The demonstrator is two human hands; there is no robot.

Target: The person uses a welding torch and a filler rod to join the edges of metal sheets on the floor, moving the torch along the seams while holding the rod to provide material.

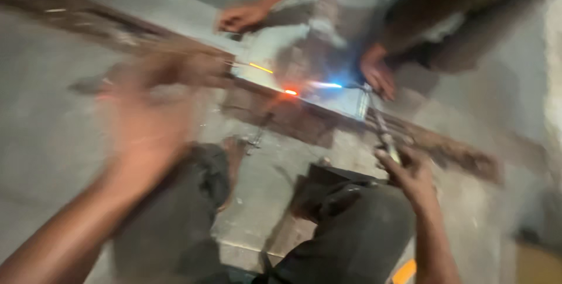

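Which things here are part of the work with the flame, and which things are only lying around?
In use:
- right hand holding a torch
- blue flame and glowing spot
- long metal bar
- another person's hands on it

Lying about:
- yellow object, bottom edge
- left hand, blurred, holds nothing visible
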